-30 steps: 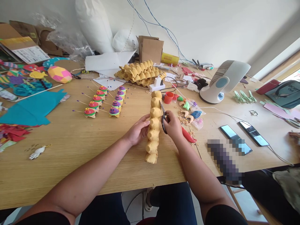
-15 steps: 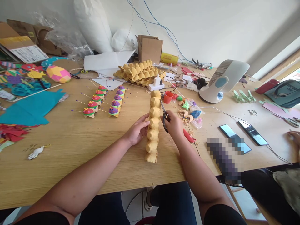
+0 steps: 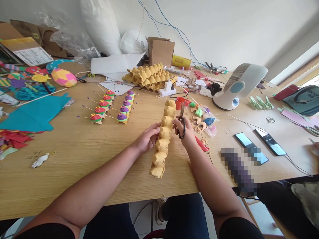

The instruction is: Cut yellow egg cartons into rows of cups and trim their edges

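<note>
My left hand [image 3: 149, 137] grips a yellow egg-carton strip [image 3: 162, 145] by its left edge, thumb on the near side. The strip is a single row of several cups, tilted with its top leaning right, held over the wooden table. In my right hand [image 3: 186, 132] is a pair of scissors [image 3: 183, 124] with dark handles. Their blades point up and look closed, standing just right of the strip and apart from its edge. The right fingertips are close to the strip; whether they touch it I cannot tell.
Two painted egg-carton caterpillars [image 3: 124, 108] stand left of centre. Behind are stacked yellow egg cartons [image 3: 149, 76] and a white power strip [image 3: 167, 90]. On the right are a red cup [image 3: 179, 103], a white fan [image 3: 239, 86], two phones [image 3: 270, 142] and another person's hand [image 3: 314, 146].
The egg-carton strip has tilted, its top going right and its bottom left. The scissors have come away from its right edge and turned upward in my right hand.
</note>
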Action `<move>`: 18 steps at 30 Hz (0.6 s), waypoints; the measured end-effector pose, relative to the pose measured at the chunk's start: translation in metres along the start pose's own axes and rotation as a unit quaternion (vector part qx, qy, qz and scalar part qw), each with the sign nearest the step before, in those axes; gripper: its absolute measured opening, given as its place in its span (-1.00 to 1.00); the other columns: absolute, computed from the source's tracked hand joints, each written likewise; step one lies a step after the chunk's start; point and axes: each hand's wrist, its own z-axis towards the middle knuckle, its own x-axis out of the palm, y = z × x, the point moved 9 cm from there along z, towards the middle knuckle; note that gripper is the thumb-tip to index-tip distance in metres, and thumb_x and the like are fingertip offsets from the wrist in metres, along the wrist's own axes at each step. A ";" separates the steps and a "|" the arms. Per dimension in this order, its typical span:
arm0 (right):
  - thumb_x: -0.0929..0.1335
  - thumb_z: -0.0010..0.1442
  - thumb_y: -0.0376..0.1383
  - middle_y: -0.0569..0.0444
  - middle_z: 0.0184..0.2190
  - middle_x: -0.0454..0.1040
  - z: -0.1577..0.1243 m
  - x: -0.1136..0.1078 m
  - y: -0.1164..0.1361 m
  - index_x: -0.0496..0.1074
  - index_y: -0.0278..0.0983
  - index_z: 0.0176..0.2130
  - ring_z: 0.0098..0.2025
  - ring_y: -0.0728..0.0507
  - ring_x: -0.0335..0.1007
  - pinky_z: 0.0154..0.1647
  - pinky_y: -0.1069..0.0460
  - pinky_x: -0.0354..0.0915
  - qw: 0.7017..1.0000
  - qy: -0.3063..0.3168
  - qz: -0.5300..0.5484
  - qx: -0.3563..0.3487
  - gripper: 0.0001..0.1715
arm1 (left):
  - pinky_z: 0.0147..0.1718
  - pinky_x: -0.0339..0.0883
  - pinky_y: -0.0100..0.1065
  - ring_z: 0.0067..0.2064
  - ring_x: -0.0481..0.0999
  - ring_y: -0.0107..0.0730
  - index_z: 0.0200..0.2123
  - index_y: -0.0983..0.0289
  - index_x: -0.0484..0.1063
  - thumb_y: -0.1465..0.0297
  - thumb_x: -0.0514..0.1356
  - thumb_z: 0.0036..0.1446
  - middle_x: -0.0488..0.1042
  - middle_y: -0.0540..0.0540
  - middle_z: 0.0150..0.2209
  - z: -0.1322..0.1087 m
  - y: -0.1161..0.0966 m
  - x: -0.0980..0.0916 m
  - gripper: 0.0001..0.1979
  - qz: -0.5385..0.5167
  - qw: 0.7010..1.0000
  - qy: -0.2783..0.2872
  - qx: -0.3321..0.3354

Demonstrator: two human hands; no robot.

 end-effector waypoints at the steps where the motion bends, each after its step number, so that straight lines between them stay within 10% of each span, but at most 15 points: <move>1: 0.52 0.03 0.01 0.22 -0.42 0.42 0.001 0.000 0.000 0.34 -0.15 -0.07 -0.47 -0.01 0.27 -0.54 0.09 0.12 1.000 -0.003 0.020 0.000 -0.43 | -0.28 0.46 -0.38 -0.24 0.57 -0.32 0.07 0.19 0.56 0.28 0.36 0.16 0.61 0.10 -0.16 0.000 0.002 0.000 -0.61 0.008 1.000 0.002 -0.008; 18: 0.56 -0.02 -0.06 0.28 -0.52 0.36 -0.022 0.042 -0.009 0.30 -0.19 -0.13 -0.53 0.02 0.20 -0.49 0.08 0.14 0.979 0.174 0.065 0.085 -0.41 | -0.19 0.47 -0.27 -0.10 0.62 -0.18 0.08 0.18 0.51 0.12 0.41 0.12 0.62 0.13 -0.07 0.001 -0.013 -0.002 -0.50 0.020 0.998 -0.044 0.049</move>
